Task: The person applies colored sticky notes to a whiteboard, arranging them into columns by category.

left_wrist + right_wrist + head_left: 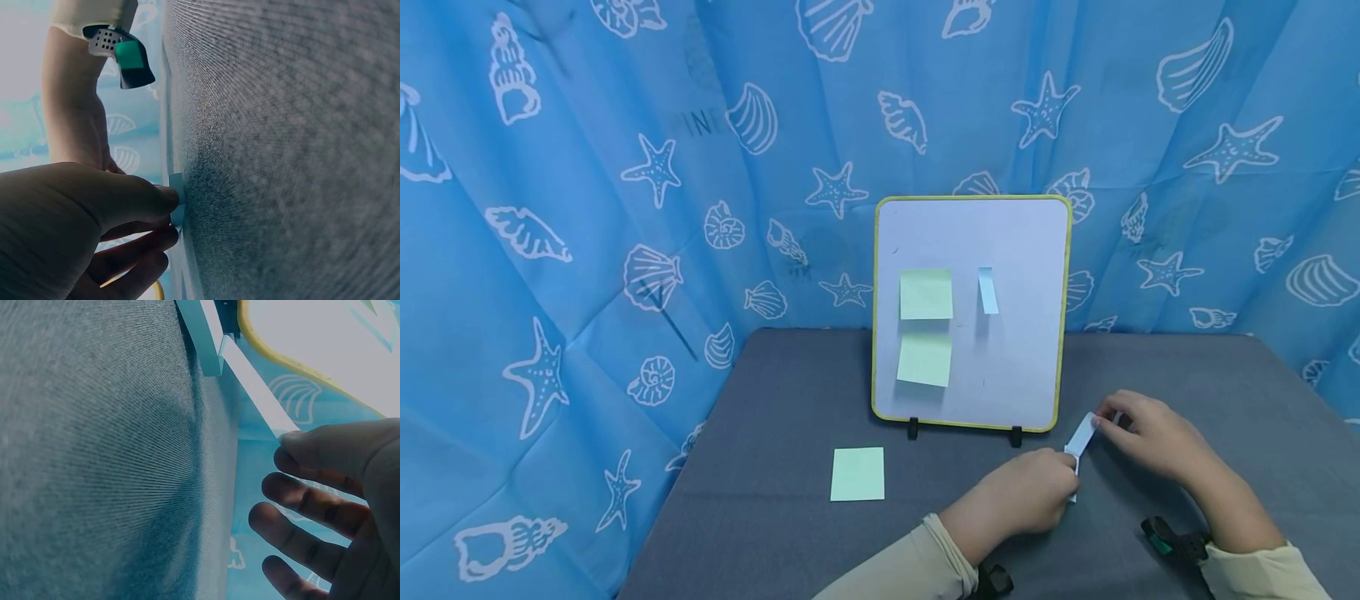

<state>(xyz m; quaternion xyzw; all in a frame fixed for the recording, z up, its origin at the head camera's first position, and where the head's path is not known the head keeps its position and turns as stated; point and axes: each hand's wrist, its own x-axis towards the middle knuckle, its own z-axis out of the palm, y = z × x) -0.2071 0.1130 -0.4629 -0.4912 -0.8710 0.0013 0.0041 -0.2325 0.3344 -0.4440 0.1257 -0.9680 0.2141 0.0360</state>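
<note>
My left hand (1026,493) grips a narrow pad of light-blue sticky notes (205,344) just above the grey table, its thumb pressing on it in the left wrist view. Between thumb and index finger, my right hand (1157,435) pinches the far end of one pale strip (257,386). That strip slants up and away from the pad, and its lower end still meets the pad's edge. The right hand's other fingers are spread loosely. In the head view the left hand covers most of the pad.
Behind the hands a yellow-edged whiteboard (970,237) stands on black feet. It bears two green sticky notes (926,293) and a narrow blue strip (988,293). Another green note (857,474) lies on the grey table (760,500). A blue shell-patterned curtain (700,167) hangs behind.
</note>
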